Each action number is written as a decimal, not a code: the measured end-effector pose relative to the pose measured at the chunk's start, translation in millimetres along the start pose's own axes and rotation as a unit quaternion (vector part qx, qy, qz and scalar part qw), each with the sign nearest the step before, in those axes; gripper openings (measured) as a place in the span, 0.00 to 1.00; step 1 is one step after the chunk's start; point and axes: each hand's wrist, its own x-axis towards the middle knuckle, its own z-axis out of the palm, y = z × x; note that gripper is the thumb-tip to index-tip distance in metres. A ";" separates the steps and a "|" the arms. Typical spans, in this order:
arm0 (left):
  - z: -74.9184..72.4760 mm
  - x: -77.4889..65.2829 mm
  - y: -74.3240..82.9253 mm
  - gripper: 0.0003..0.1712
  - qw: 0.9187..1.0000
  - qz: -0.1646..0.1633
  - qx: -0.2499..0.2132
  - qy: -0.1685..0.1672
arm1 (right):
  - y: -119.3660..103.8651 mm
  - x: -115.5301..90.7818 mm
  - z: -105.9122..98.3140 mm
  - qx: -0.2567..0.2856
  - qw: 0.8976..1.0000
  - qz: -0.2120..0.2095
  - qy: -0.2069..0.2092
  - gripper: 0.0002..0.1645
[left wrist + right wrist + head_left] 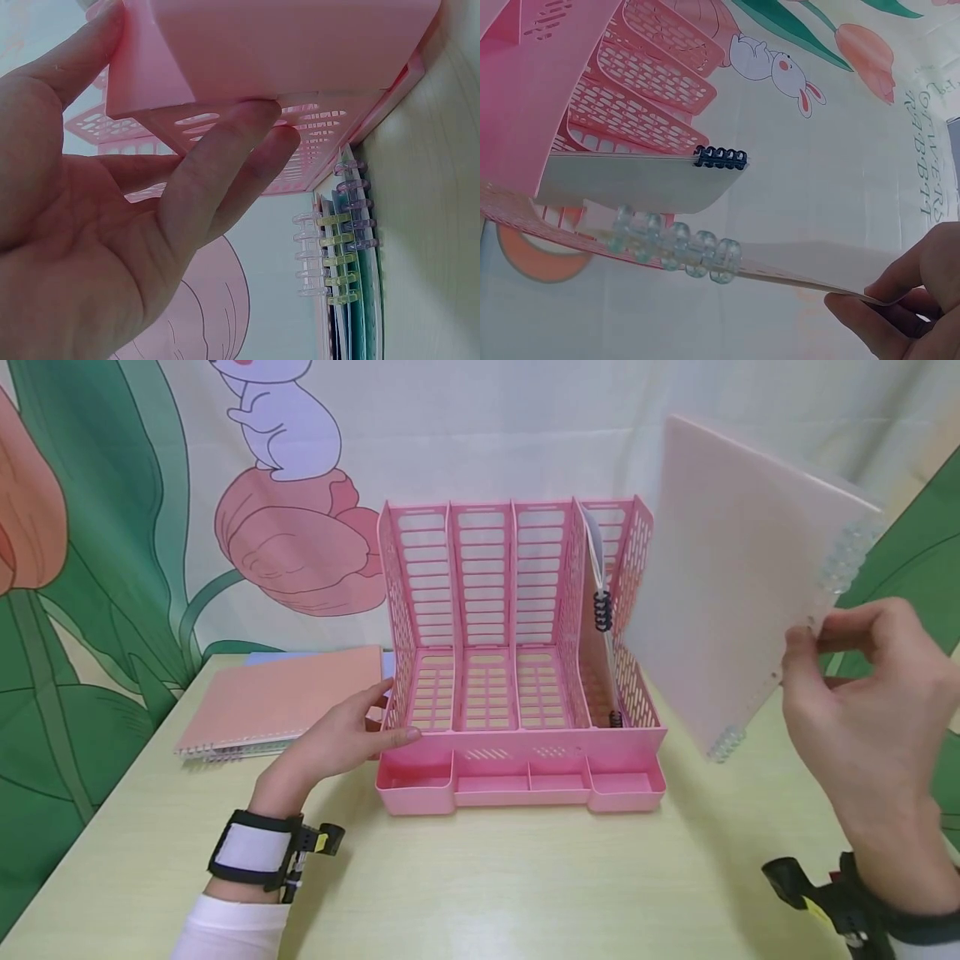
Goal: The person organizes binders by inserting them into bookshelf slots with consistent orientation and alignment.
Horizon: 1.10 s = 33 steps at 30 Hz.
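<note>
A pink desk file organizer (517, 747) with upright dividers stands on the table. My left hand (333, 735) grips its left front corner, thumb over the front rim and fingers along the side wall (315, 112). My right hand (873, 685) pinches a pale loose-leaf notebook (738, 568) by its bound edge, between thumb and fingers. This notebook has clear binding rings (679, 247) and is held up, tilted, beside the organizer's right wall. Inside the rightmost slot stands another notebook with black rings (602, 612).
Left of the organizer lies a stack of ring-bound notebooks (281, 697), an orange-pink cover on top. The light wooden table (480, 877) carries everything. Behind hangs a cloth (495, 435) printed with a rabbit and tulips. Small trays (491, 783) run along the organizer's front.
</note>
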 end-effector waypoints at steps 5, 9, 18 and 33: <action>-0.3 0.6 -0.2 0.54 1.000 0.000 0.001 0.001 | -0.4 0.4 5.0 0.001 1.000 0.002 0.007 0.11; -0.5 0.8 -0.6 0.54 1.000 -0.002 0.003 0.002 | 0.4 1.9 8.7 -0.004 1.000 -0.001 0.009 0.10; -0.1 -0.2 0.4 0.55 1.000 -0.004 0.010 0.003 | 1.0 5.7 17.6 -0.006 1.000 0.007 0.018 0.08; -0.1 -0.1 0.5 0.54 1.000 0.000 0.001 0.001 | 2.7 9.7 32.4 -0.018 1.000 0.001 -0.012 0.09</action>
